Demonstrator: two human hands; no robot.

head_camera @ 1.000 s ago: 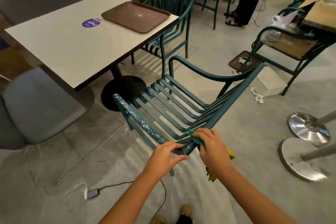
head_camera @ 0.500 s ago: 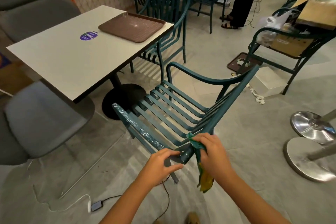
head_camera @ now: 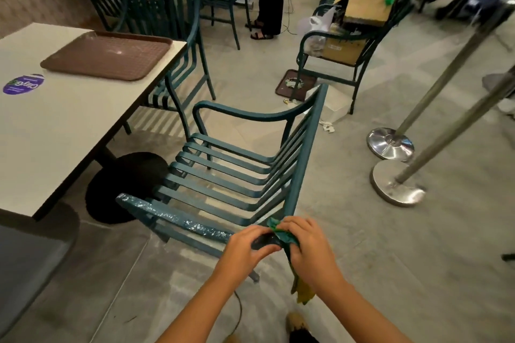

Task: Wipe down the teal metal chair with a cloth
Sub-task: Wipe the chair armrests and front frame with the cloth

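The teal slatted metal chair (head_camera: 223, 181) stands at the centre of the frame, its near armrest speckled with pale patches. A green and yellow cloth (head_camera: 284, 239) is bunched against the chair's lower-centre corner, its tail hanging down toward the bottom edge.

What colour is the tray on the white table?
The tray is brown with a fine textured grid surface, seen clearly in the head view.
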